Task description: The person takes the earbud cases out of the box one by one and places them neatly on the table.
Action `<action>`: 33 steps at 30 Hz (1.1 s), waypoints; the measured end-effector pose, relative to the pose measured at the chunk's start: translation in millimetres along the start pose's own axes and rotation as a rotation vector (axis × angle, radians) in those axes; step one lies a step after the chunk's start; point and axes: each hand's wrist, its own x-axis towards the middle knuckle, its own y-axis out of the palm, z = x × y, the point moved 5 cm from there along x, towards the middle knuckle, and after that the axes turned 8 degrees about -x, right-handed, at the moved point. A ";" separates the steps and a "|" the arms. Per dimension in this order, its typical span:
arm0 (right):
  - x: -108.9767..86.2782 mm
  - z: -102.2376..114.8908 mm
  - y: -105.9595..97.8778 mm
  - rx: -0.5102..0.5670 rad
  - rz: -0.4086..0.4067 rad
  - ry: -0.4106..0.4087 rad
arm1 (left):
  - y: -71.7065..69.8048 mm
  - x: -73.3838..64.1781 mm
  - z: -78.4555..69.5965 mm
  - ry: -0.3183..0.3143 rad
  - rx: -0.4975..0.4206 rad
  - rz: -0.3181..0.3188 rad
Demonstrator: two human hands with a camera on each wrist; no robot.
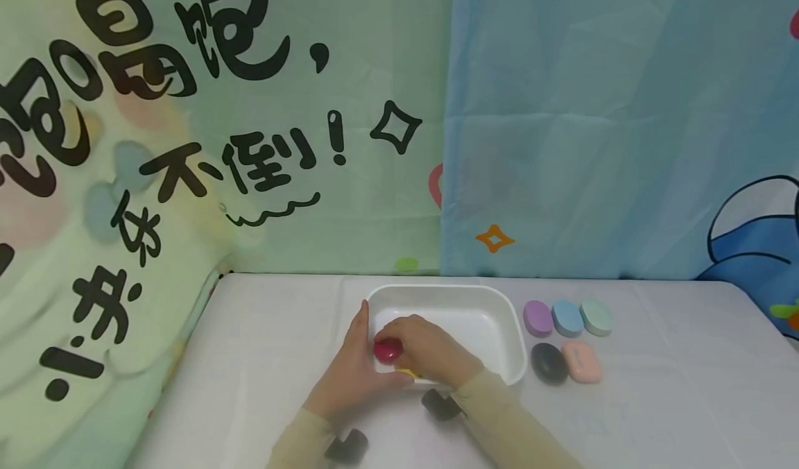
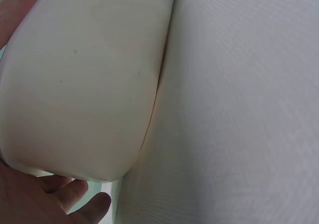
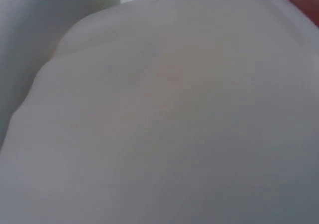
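Observation:
A white rectangular tray lies on the table in the head view. My left hand holds its left end, with the thumb along the near rim and the fingers up the left side. In the left wrist view the tray's outer wall sits between thumb and fingers. Inside the tray's left end, my right hand pinches a glossy red rounded piece with curled fingers. Something yellow shows beneath that hand, mostly hidden. The right wrist view is filled by the blurred white tray.
Right of the tray lie soap-like pieces: purple, blue, pale green, dark grey and pink. A white cloth covers the table. Printed curtains hang behind and at the left.

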 end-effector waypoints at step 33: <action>-31.7 -9.3 -26.7 -0.087 -0.199 0.345 | -0.5 1.4 2.9 -0.059 0.025 -0.012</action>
